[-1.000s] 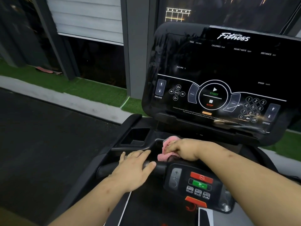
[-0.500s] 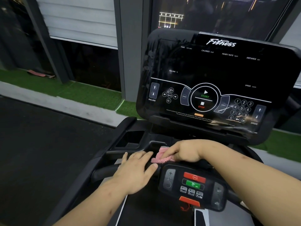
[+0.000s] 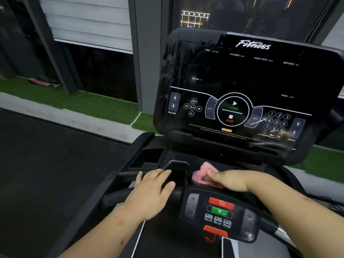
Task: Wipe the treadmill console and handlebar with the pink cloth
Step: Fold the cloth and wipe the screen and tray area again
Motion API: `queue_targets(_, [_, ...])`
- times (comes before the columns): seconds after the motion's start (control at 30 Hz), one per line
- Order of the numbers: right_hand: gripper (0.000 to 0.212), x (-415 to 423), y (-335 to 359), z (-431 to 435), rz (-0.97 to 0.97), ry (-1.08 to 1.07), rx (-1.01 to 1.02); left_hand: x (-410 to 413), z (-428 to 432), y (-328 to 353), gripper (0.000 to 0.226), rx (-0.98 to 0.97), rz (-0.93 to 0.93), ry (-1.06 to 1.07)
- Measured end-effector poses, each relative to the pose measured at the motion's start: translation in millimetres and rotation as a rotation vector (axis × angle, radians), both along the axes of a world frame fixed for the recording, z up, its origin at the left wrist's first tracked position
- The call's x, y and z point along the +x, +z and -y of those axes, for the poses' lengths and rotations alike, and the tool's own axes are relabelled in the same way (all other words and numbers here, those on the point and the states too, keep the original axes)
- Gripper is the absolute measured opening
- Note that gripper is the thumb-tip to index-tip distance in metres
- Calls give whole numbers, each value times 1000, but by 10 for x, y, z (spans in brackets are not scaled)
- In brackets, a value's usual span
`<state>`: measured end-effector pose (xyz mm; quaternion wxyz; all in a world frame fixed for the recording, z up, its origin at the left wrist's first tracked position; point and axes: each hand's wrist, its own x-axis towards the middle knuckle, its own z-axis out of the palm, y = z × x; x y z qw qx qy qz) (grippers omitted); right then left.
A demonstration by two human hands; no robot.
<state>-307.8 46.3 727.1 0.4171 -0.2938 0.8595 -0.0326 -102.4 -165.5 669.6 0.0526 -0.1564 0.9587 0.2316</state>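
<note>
**Pink Cloth Put to Treadmill Ledge, Handlebar Close Behind**

Nearest the camera, a black oval control pad (image 3: 219,211) with red and green buttons is seen mounted at the middle of the black tubular handlebar (image 3: 113,199). The bar's long axis is laid crosswise, left to right, in front of the person. The left hand (image 3: 152,190) is spread flat on the bar just left of the pad, fingers straight, with nothing held. Just beyond the pad, the crumpled pink fabric cloth (image 3: 202,175) is pressed onto the black plastic ledge below the display. It is gripped by the right hand (image 3: 230,180), one finger laid across the bunch and the rest largely hidden. The cloth is thus found ahead of the bar and to the right of the left hand, near it but apart. Wiping is judged to be under way at the ledge. For the bar, the cloth would have to be drawn back toward the body and run sideways along it, work best suited to the right hand. Farther off, the large glossy black console panel (image 3: 242,81) is tilted upward, with green artificial turf (image 3: 83,103) seen beyond.
</note>
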Motion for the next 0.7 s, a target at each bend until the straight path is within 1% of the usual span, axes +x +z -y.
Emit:
queue_targets(0.03, [96,-6,-12,54,-8,0,-4,-6,8,1,66,-1,3,8])
queue_targets(0.1, [68,-11,-53,195,-56,23,-29,-14,22,-15,60,-1,8,18])
queue_targets(0.13, [62,-36,-106,257,-100,30,-49,-17,21,-24,59,0,9,22])
queue_targets(0.23, [59,-51,-249,383,-136,11,-130,-22,-4,-14,58,-5,16,25])
queue_targets(0.3, [63,-45,-348,435,-165,81,-91,-11,-15,-4,57,-15,17,27])
queue_targets(0.37, [66,-47,-384,459,-270,154,-39,1,-21,-2,56,-16,15,28])
queue_targets(0.43, [62,-84,-355,416,-321,180,20,6,-25,-1,59,-10,5,31])
queue_targets(0.47, [57,-101,-335,365,-328,181,17,5,-27,-2,62,-2,4,31])
queue_targets(0.53, [47,-79,-230,261,-312,144,-39,5,-38,2,68,7,-5,27])
queue_targets(0.6, [40,-34,-134,207,-284,61,-125,5,-26,11,64,3,-24,34])
queue_targets(0.63, [35,7,-75,186,-273,3,-193,7,-7,16,61,3,-38,43])
queue_targets(0.7, [28,78,42,161,-310,-108,-367,31,60,46,60,6,-75,79])
